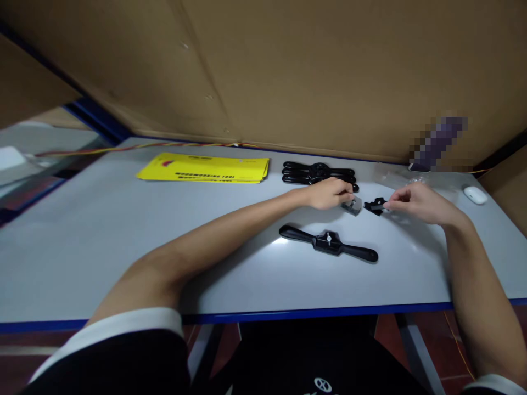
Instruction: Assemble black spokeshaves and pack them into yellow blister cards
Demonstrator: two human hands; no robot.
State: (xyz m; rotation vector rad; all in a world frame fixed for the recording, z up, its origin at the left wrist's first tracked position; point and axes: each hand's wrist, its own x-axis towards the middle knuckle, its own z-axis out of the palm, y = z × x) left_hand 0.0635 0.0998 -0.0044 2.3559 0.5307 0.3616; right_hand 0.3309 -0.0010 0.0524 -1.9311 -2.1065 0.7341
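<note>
A grey metal blade [353,207] is at the fingertips of my left hand [330,193], whose fingers are closed on its edge. My right hand [418,203] pinches a small black metal plate [374,206] with a hole in it, just to the right of the blade. Nearer to me lies a black spokeshave body [328,241] with two handles and a silver screw at its middle. Behind my left hand several more black spokeshave bodies [319,169] are grouped side by side, partly hidden by the hand.
Yellow printed cards [206,167] lie stacked at the back left of the grey table [230,280]. A clear plastic bag [397,174], a phone-like dark object [440,144] and a white earbud case [475,195] are at the back right. A cardboard wall [288,71] rises behind.
</note>
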